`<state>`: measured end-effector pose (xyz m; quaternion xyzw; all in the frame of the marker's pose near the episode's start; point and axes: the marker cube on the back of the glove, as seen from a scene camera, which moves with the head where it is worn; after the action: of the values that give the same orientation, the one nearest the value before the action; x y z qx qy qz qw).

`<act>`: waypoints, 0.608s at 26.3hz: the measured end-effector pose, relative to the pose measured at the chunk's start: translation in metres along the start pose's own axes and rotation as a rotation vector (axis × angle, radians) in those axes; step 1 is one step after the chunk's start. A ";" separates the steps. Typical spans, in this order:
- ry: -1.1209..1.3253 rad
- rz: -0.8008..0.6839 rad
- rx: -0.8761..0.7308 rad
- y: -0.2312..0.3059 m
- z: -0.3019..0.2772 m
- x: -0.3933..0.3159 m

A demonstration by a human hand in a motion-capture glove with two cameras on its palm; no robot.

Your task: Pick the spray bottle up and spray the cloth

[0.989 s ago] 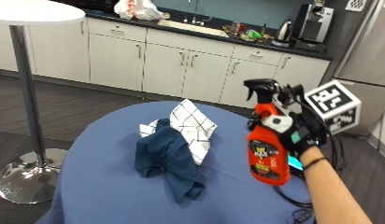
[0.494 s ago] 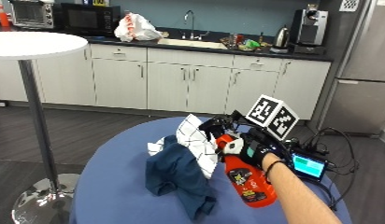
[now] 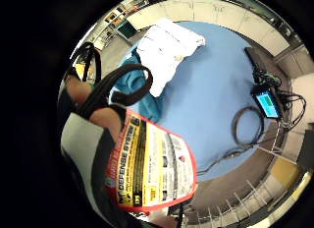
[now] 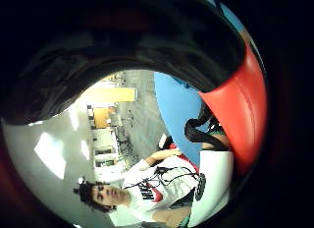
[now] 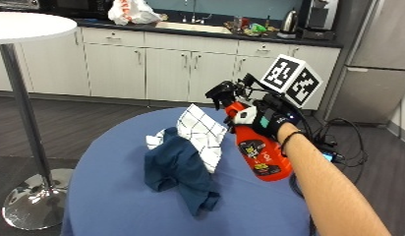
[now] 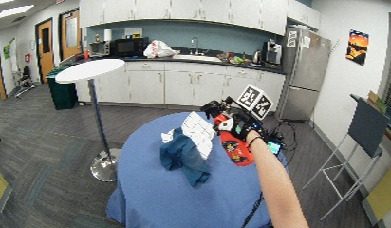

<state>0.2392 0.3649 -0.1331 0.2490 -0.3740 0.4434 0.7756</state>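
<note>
- Half a second back the spray bottle (image 5: 260, 155) leaned low over the blue counter (image 5: 124, 206) just beside the cloths; now I hold it raised and nearly upright, its black nozzle head aimed toward them. The outside camera has shifted too, so part of that change is only the view.
- My gloved right hand (image 5: 271, 120) grips the bottle at its neck, the fingers (image 5: 245, 114) curled round the orange and white top by the trigger. I cannot tell whether the trigger is pressed.
- The bottle is off the counter, hanging in the air near the cloths on their right side, its red body tilted slightly away from them. In the little finger side palm view its printed label (image 3: 149, 166) fills the space by my palm, with the counter far below.
- Two cloths lie touching in a heap mid-counter: a dark teal cloth (image 5: 176, 169) in front, and a white checked cloth (image 5: 201, 135) partly propped up behind it, nearest the nozzle.
- No mist or wet patch shows on either cloth, as far as I can see.
- My judgement of progress: the pick-up is done and the aim is roughly set. The spraying itself looks like it is left to do, a squeeze or more toward the cloth.
- A small screen with cables (image 3: 269, 102) sits on the counter edge, well apart from the cloths.
</note>
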 end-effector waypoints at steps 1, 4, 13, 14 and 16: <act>0.003 0.000 -0.001 0.000 0.000 -0.001; 0.005 0.005 -0.007 0.000 0.002 0.001; 0.013 0.026 -0.022 -0.001 0.008 0.010; 0.015 0.027 -0.023 -0.001 0.008 0.010; 0.021 0.030 -0.024 0.000 0.008 0.011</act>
<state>0.2401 0.3642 -0.1195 0.2293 -0.3750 0.4528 0.7757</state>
